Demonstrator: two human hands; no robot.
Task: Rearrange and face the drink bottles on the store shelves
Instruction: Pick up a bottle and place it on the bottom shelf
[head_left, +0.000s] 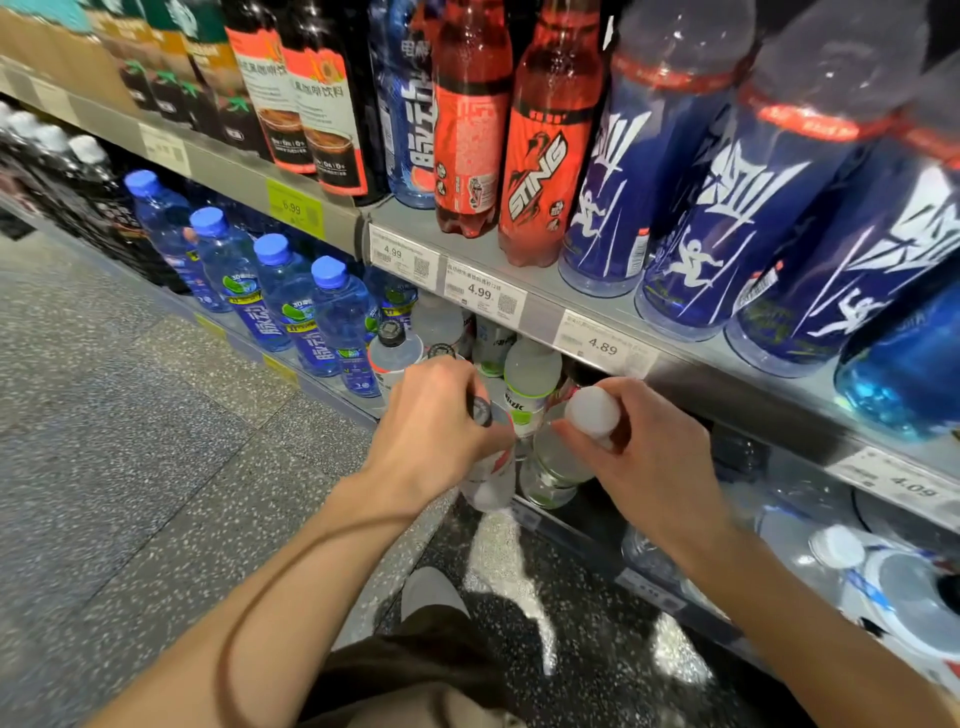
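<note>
My left hand (434, 421) grips the top of a clear bottle with a dark cap and red-and-white label (488, 478) at the front edge of the lower shelf. My right hand (644, 457) holds a clear bottle with a white cap (558, 467) by its neck, just right of the first. Behind them stand a cloudy bottle with a green-and-white label (530, 379) and a dark-capped clear bottle (393, 353). Most of both held bottles is hidden by my hands.
Blue-capped water bottles (291, 306) line the lower shelf to the left. The upper shelf (519, 249) carries red Sting bottles (545, 171) and large blue bottles (727, 208), with price tags on its rail. Big water jugs (893, 597) sit low right. Speckled floor (130, 415) lies left.
</note>
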